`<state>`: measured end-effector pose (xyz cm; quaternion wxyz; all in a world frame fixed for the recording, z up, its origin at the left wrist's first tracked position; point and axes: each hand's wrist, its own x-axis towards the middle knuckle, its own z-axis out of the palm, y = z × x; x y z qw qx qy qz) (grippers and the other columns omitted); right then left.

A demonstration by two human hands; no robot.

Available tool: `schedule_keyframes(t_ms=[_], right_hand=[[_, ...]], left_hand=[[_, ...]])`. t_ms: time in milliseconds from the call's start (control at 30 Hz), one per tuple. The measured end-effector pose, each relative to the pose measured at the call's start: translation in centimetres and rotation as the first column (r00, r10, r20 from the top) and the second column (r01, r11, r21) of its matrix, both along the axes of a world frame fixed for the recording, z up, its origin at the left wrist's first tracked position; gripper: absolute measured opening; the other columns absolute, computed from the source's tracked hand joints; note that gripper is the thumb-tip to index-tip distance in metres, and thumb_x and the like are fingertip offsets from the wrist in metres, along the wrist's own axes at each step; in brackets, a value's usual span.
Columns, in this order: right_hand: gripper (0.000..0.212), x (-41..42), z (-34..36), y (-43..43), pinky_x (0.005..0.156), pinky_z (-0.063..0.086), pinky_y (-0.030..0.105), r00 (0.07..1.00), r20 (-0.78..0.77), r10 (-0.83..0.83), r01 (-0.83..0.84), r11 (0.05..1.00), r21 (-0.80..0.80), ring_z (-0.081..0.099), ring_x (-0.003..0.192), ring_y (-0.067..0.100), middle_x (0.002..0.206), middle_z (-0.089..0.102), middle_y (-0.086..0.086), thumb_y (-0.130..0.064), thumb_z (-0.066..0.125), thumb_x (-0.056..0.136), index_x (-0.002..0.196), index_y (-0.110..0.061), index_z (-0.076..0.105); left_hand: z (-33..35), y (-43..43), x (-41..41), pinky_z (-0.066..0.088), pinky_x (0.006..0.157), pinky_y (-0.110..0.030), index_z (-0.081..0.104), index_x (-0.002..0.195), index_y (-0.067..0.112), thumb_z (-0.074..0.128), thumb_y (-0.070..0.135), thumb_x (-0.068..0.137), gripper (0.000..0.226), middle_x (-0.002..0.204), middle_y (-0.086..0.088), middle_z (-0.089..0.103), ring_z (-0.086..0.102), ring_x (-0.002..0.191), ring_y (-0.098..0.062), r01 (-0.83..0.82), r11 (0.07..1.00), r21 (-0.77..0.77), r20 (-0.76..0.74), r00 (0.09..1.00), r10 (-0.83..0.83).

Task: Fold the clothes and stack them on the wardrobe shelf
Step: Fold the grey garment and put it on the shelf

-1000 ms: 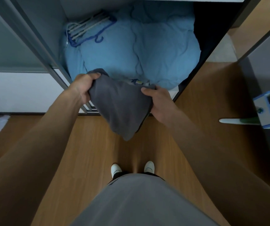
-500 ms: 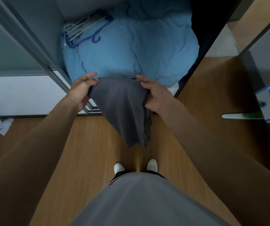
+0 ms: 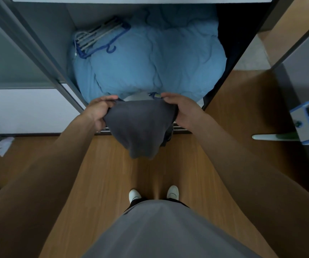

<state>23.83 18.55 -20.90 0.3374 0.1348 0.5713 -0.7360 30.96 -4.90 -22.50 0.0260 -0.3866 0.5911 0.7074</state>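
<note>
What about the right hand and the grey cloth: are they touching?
Touching. The head view shows the right hand pinching the grey cloth at its top corner, with the fingers curled over the edge.

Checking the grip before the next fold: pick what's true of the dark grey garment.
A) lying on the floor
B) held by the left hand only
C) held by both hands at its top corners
C: left hand and right hand each grip an upper corner of the dark grey garment.

Just beyond your fingers (image 3: 170,96), the grey wardrobe compartment (image 3: 56,27) holds a puffy light-blue quilt (image 3: 150,62); blue and white plastic hangers (image 3: 97,39) lie on it, far beyond your left fingers.
</note>
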Motion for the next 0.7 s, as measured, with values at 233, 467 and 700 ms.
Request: schedule_keyframes(t_ms=[233, 467, 700], right_hand=[[0.033, 0.9, -0.2, -0.4, 0.060, 0.053, 0.018, 0.976, -0.212, 0.051, -0.040, 0.998, 0.056, 0.064, 0.081, 0.011, 0.097, 0.070, 0.000, 0.011, 0.052, 0.092, 0.108, -0.009, 0.072], [0.036, -0.1, -0.7, -1.0, 0.082, 0.054, 0.030, 0.996, -0.054, 0.073, -0.063, 0.985, 0.163, 0.059, 0.103, 0.023, 0.118, 0.063, 0.012, 0.010, 0.040, 0.099, 0.100, -0.009, 0.071], [0.031, -1.0, -1.4, 0.5, 0.064, 0.056, 0.030, 0.985, 0.169, 0.043, -0.061, 0.993, 0.099, 0.065, 0.084, 0.020, 0.097, 0.068, 0.007, 0.000, 0.040, 0.103, 0.098, -0.011, 0.069]], left_hand=[[1.1, -0.5, -0.6, 0.057, 0.064, -0.021, 0.068, 0.094, 0.018, 0.047, -0.002, 0.097, 0.029, 0.096, -0.004, 0.069, 0.065, 0.079, -0.013, 0.031, 1.000, -0.004, 0.049, 0.998, -0.031], [0.8, -1.3, -0.4, 0.051, 0.072, -0.022, 0.072, 0.092, 0.022, 0.062, 0.014, 0.096, 0.014, 0.093, 0.005, 0.071, 0.065, 0.080, -0.006, 0.102, 0.958, -0.270, -0.027, 0.993, -0.113], [-0.4, -0.6, 0.9, 0.055, 0.078, -0.021, 0.073, 0.107, 0.021, 0.063, 0.015, 0.096, 0.016, 0.099, 0.000, 0.074, 0.070, 0.093, -0.013, 0.139, 0.987, -0.077, -0.225, 0.962, -0.153]])
